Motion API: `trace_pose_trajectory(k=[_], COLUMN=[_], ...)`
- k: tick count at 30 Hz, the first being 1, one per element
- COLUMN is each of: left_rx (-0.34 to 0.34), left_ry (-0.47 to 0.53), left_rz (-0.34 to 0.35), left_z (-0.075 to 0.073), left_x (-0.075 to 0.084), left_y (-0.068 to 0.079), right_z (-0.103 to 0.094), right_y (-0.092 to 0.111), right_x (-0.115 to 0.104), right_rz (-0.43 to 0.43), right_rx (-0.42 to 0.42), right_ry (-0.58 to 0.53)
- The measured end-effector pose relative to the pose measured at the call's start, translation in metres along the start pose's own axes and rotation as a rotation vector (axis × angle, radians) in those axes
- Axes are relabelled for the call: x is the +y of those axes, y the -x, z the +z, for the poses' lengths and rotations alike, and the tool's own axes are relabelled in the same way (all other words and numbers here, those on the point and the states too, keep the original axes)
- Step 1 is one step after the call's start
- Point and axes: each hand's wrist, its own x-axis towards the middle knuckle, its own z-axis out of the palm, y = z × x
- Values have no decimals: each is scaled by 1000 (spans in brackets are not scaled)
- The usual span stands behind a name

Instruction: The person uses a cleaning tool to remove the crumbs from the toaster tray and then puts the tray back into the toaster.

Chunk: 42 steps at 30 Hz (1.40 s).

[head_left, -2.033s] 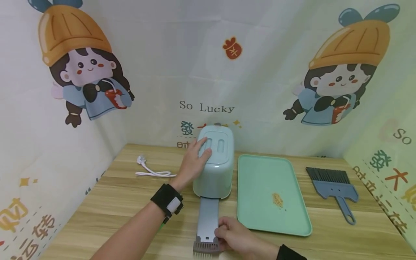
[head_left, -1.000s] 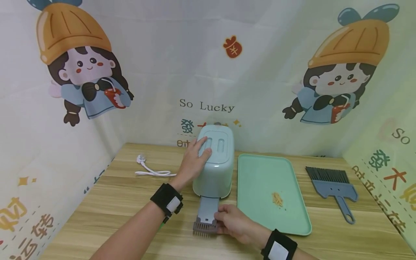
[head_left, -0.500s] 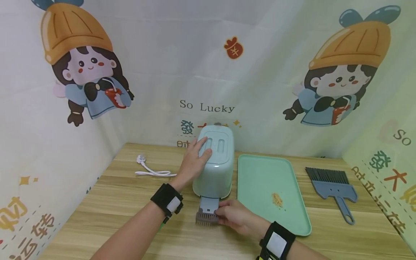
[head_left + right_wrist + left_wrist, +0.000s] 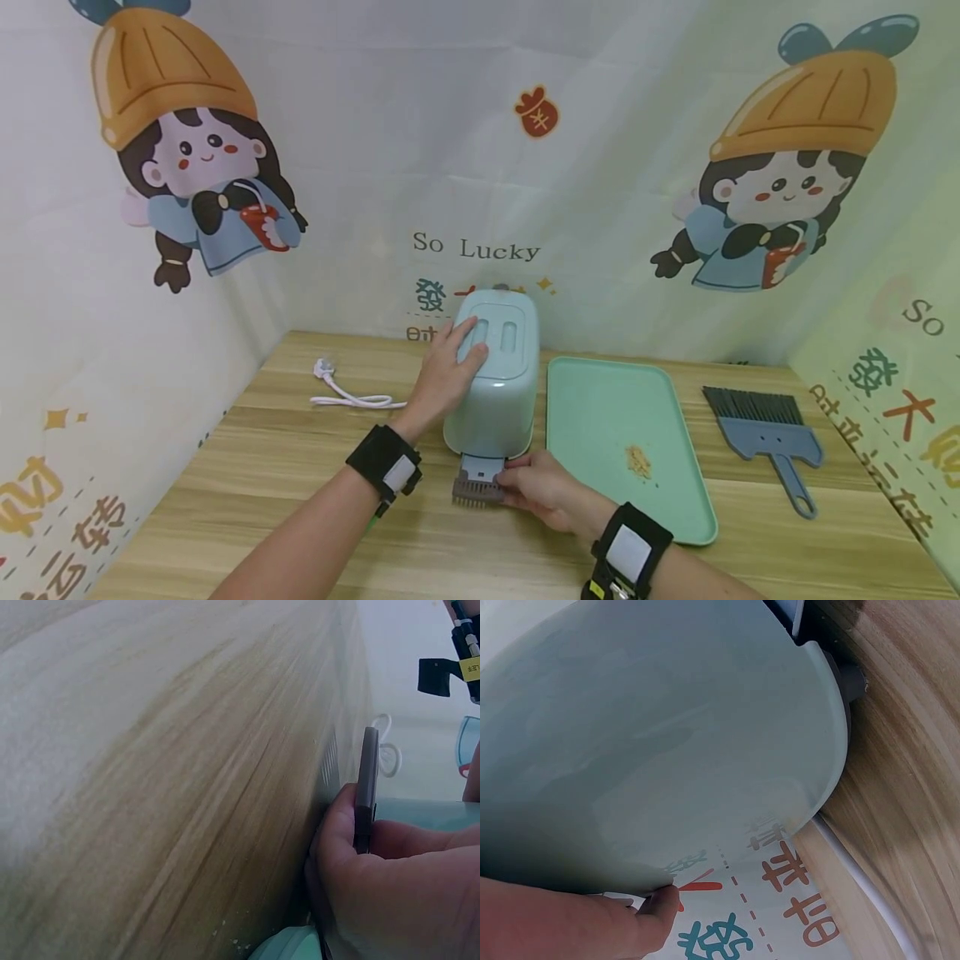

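A mint-green toaster (image 4: 504,408) stands on the wooden table with its narrow end toward me. My left hand (image 4: 441,377) rests on its top near the left edge, thumb and fingers spread over the lid; in the left wrist view a bent finger (image 4: 660,919) lies along the toaster's edge. A grey crumb tray (image 4: 478,492) with a slotted brown front sticks a short way out from under the near end. My right hand (image 4: 547,493) pinches the tray's right front corner between thumb and fingers, which the right wrist view shows from the side.
Right of the toaster lies a green serving tray (image 4: 600,400) with a small heap of crumbs (image 4: 638,462) on it. Further right is a blue hand brush (image 4: 772,442) with black bristles. A white power cord (image 4: 360,401) with its plug lies left. A printed cloth (image 4: 480,167) hangs behind.
My right hand has moved away from me with the crumb tray, which has slid deeper under the toaster, leaving only its front end out. The left hand has stayed on the toaster.
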Motion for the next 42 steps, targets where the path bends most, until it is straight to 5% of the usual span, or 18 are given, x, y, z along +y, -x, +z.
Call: trace_pose_trajectory(k=[11,20,27,31,35,42], left_rx=[12,8,4,-45,-133,-295], left_ry=[-3,30,159,189,141,-17], left_rz=[5,-11,-26,-42,-71,-25], left_z=[0,2,-3,-12,-22,-26], left_x=[0,-3,-5,-14,-33,-68], left_y=[1,0,4,21,47,79], right_z=[0,2,-2,-5,-11,-24], right_y=[-7,8,23,33,40,32], right_x=[4,1,1,4,9,13], right_rz=[4,-59,-175,-278,-392,-530], right_rx=[29,-1,48,50,89,241], right_ry=[-36,4,221,353,501,760])
